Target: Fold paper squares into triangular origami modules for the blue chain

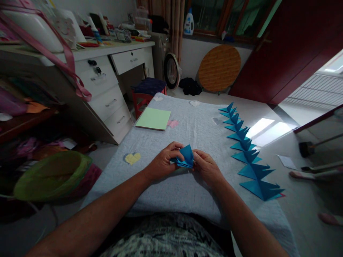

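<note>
A partly folded piece of blue origami paper (187,155) is held above the cloth-covered table (198,139), close to my body. My left hand (169,159) grips its left side, the fingers bent over the folds. On the other side, my right hand (204,163) pinches the paper's right edge between thumb and fingers. Some of the folds are hidden behind my fingers. Along the table's right edge stands a row of several blue folded paper cranes (245,144). A stack of light green square paper (153,119) lies farther off to the left.
A white desk with drawers (107,103) stands to the left, cluttered on top. Below it sits a bin with a green liner (53,175). Beyond the table are a stool (148,85), an open washing machine door (171,71) and a round wooden tabletop (219,67).
</note>
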{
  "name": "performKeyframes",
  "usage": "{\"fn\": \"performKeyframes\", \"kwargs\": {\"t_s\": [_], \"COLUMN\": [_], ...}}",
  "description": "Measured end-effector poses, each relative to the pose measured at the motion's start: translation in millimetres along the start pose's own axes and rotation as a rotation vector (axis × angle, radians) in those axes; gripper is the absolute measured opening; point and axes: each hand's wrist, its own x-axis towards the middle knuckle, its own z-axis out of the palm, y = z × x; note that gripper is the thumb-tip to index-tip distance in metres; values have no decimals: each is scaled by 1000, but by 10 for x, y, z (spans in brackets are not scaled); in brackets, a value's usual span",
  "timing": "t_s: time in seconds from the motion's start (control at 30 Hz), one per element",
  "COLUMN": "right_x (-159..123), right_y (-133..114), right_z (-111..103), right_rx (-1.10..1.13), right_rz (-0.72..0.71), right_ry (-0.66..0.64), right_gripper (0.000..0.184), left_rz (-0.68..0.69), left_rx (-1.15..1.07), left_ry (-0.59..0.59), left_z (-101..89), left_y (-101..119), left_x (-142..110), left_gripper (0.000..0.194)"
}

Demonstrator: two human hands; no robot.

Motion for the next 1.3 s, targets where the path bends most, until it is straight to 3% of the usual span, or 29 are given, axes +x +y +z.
{"fn": "performKeyframes", "kwargs": {"t_s": [0.2, 0.5, 1.3], "right_x": [-12, -28, -41], "right_y": [-48, -116, -129], "right_z": [16, 3, 37], "right_rx": [11, -118, -283], "right_rz": [0, -115, -144], "right_ry": [6, -17, 13], "right_gripper": [39, 31, 27], "left_rz": [6, -3, -18], "left_rx": [-21, -23, -35], "left_ry": [-46, -114, -192], "left_z": [-1, -2, 14], "left_y": [-4, 33, 36], "left_x": [2, 16, 24], "left_gripper": [14, 6, 8]}}
